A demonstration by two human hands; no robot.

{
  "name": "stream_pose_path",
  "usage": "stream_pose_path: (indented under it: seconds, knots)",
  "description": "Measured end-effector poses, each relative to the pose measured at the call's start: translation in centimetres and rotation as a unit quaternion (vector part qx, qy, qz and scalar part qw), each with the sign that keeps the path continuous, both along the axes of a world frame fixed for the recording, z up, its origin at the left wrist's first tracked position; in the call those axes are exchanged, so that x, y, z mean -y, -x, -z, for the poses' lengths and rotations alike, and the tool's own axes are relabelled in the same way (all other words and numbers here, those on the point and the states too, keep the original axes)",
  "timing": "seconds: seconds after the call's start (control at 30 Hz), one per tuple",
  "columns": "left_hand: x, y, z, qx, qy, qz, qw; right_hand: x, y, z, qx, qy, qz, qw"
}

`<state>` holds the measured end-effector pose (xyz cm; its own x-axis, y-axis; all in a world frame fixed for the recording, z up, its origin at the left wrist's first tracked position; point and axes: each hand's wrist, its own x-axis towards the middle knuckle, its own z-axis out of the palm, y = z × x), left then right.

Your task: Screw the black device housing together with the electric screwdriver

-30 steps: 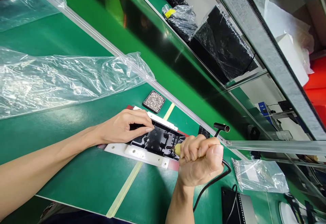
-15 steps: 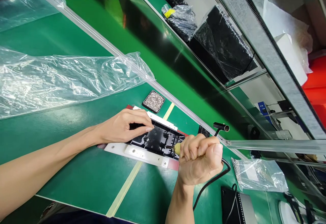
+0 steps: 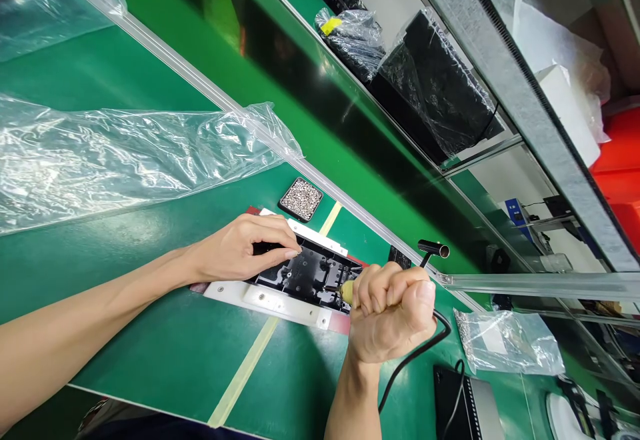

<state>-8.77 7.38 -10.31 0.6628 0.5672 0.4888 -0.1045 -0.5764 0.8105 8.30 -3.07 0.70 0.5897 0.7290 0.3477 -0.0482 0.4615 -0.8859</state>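
A black plastic part (image 3: 307,273) lies in a white fixture (image 3: 273,300) on the green table (image 3: 165,353). My left hand (image 3: 243,248) rests on the part's left end and presses it down with the fingertips. My right hand (image 3: 393,310) is a closed fist around an electric screwdriver (image 3: 347,289), whose yellowish nose and bit point left onto the part's right side. The tool's black cable (image 3: 415,357) loops down from my fist. Its black top end (image 3: 434,248) sticks out above my hand.
A small black tray of screws (image 3: 301,199) sits just beyond the fixture. A large clear plastic bag (image 3: 125,157) lies at the left. A smaller bag (image 3: 507,343) and a black device (image 3: 463,403) lie at the right. Wrapped black items (image 3: 440,90) stand past the conveyor rail.
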Motion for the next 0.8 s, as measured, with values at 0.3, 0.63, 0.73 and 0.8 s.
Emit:
stream_pose_path:
  seconds: [0.3, 0.63, 0.73, 0.8]
  knots:
    - [0.11, 0.10, -0.15, 0.003, 0.000, 0.001, 1.000, 0.00, 0.07, 0.07, 0.008, -0.010, -0.002, 1.000]
    - [0.17, 0.10, -0.21, -0.003, -0.001, -0.001, 1.000, 0.03, 0.02, 0.13, 0.016, -0.006, -0.003, 1.000]
    - [0.17, 0.11, -0.18, -0.004, -0.001, -0.001, 1.000, 0.02, 0.02, 0.11, 0.020, -0.007, -0.008, 1.000]
    - [0.14, 0.09, -0.16, -0.005, 0.000, -0.002, 1.000, 0.01, 0.01, 0.08, 0.026, -0.006, -0.011, 1.000]
